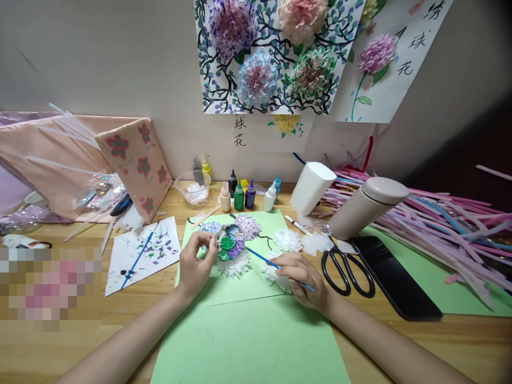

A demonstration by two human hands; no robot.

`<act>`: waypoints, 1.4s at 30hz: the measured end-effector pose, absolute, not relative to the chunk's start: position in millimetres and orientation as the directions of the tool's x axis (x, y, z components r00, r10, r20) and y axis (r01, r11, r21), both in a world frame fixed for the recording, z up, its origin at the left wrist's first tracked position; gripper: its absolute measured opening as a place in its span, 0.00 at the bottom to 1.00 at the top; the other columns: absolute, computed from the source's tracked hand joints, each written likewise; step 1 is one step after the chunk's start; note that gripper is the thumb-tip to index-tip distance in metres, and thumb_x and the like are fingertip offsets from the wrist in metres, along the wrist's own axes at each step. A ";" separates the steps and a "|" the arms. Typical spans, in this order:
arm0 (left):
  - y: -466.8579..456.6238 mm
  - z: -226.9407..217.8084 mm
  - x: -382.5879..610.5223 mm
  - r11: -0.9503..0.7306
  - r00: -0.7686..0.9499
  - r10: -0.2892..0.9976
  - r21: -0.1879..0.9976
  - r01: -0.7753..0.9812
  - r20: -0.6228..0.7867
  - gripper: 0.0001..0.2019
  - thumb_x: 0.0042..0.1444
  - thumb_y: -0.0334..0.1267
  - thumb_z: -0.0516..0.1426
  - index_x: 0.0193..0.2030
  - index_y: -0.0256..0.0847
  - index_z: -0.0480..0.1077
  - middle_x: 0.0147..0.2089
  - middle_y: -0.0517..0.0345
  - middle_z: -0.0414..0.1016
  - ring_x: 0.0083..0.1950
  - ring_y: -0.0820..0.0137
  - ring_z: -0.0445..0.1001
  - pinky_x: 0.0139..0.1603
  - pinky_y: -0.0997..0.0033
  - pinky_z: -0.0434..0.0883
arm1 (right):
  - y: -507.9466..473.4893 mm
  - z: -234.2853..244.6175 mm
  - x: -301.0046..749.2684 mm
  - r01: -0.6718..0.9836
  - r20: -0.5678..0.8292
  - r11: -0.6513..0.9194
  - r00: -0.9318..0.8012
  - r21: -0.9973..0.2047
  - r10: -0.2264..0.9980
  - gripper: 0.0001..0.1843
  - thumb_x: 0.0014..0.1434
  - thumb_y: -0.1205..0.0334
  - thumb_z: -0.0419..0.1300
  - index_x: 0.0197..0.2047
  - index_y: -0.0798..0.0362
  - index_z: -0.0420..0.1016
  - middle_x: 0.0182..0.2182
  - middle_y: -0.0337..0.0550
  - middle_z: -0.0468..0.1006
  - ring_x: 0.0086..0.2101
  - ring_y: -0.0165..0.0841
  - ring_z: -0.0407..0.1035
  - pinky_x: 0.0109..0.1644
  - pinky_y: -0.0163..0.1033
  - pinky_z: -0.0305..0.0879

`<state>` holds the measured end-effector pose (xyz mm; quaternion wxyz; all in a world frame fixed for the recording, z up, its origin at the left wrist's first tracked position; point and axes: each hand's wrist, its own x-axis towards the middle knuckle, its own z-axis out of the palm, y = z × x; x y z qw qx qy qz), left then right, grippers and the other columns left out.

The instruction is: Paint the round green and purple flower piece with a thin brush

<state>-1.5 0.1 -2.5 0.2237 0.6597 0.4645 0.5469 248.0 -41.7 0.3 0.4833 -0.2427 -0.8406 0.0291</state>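
Observation:
My left hand (197, 261) pinches the rim of a small round paint palette (229, 243) with green, purple and dark paint in its wells. In my right hand (302, 280) is a thin blue paintbrush (263, 258), its tip reaching the palette's right side. Both hands are above light green paper (248, 341). Around them on the paper are a lilac paper flower (248, 226), a blue one (209, 227) partly behind the palette, and white ones (287, 241), one under the palette and one partly covered by my right hand.
Paint bottles (239, 196) stand at the back beside a clear bowl (192, 188). A paint-spotted sheet (144, 253) with another brush lies left. On the right are scissors (347, 269), a phone (394, 277), a tumbler (366, 208), a white container (312, 188) and pipe cleaners (452, 218).

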 end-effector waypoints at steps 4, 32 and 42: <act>-0.1 -2.2 -1.5 -0.466 -0.028 0.861 0.811 0.354 0.507 0.04 0.55 0.34 0.55 0.31 0.40 0.63 0.32 0.58 0.69 0.32 0.73 0.69 0.34 0.73 0.69 | -41.7 -2.5 250.3 0.399 0.815 0.870 -0.374 -0.289 0.442 0.12 0.64 0.66 0.43 0.46 0.53 0.65 0.38 0.50 0.77 0.39 0.34 0.71 0.39 0.41 0.70; 0.2 -1.3 0.0 -0.455 -0.044 0.863 0.813 0.362 0.503 0.05 0.56 0.36 0.55 0.31 0.40 0.64 0.31 0.59 0.69 0.33 0.73 0.69 0.36 0.72 0.70 | -42.3 0.2 248.8 0.426 0.820 0.866 -0.376 -0.261 0.432 0.12 0.62 0.68 0.44 0.44 0.53 0.66 0.35 0.49 0.77 0.36 0.34 0.70 0.37 0.41 0.70; 0.5 -1.6 0.3 -0.449 -0.049 0.867 0.821 0.353 0.495 0.05 0.55 0.37 0.56 0.31 0.40 0.64 0.31 0.59 0.70 0.32 0.73 0.70 0.34 0.73 0.70 | -42.0 -2.1 248.4 0.399 0.796 0.878 -0.423 -0.265 0.433 0.13 0.63 0.67 0.43 0.47 0.52 0.65 0.36 0.48 0.77 0.37 0.34 0.71 0.38 0.41 0.71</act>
